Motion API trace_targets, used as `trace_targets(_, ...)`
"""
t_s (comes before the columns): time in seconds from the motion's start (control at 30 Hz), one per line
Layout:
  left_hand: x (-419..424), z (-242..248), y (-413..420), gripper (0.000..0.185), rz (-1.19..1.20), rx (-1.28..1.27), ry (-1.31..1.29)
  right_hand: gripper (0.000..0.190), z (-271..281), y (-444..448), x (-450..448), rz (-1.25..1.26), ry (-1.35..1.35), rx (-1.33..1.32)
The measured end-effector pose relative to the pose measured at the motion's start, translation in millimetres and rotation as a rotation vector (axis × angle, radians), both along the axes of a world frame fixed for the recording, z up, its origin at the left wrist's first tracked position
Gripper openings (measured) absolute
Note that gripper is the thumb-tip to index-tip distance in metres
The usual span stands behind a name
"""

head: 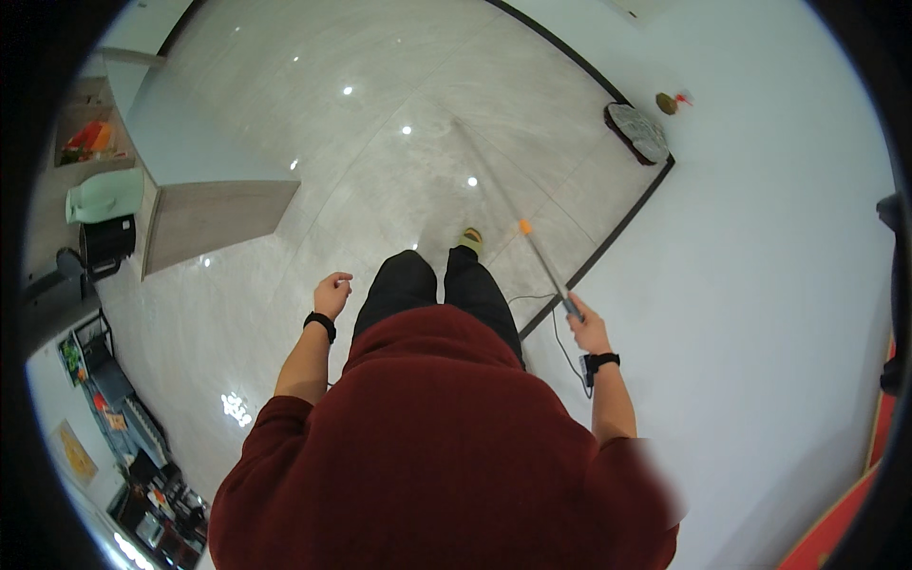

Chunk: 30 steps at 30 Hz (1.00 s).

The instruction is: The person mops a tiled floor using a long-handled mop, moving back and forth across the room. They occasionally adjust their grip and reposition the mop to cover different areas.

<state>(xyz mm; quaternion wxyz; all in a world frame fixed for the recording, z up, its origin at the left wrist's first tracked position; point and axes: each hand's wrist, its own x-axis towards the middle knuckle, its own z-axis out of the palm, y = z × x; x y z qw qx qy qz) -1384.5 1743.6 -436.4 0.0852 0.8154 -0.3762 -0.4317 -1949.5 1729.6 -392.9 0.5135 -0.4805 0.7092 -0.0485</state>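
Observation:
In the head view, my right hand [588, 326] is wrapped around the dark grip of a long metal pole [545, 261]. The pole slants forward and left over the floor. An orange collar [525, 226] sits partway along it. Beyond that collar a paler, blurred length of the pole fades into the tile, so its far end cannot be made out. My left hand [332, 293] hangs beside my left thigh with nothing in it, its fingers loosely curled and the thumb apart. Dark bands circle both wrists. A thin cable [558, 331] runs near my right hand.
Glossy tiled floor [370, 157] stretches ahead, bordered by a dark baseboard [605, 249] along the white wall [748, 249]. A plastic-covered item [638, 133] leans in the corner. At left stand a cabinet [221, 221], a pale green container [107, 196] and a black appliance [107, 242].

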Motion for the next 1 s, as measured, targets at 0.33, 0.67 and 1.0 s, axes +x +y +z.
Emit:
trace_targets(0.33, 11.5, 9.9, 79.8, 0.026, 0.279, 0.103, -0.033, 0.055, -59.5, -166.9, -11.1, -0.361, -0.055, 0.023)
trace_targets(0.67, 52.4, -6.3, 12.1, 0.027, 0.228, 0.053, -0.025, 0.063, -36.4, -101.1, 62.5, 0.241, 0.114, 0.071)
trace_targets(1.0, 84.6, -33.5, -70.3, 0.028, 0.241, -0.006, 0.049, 0.052, 44.0, -160.4, 95.7, 0.427, 0.000, -0.029)
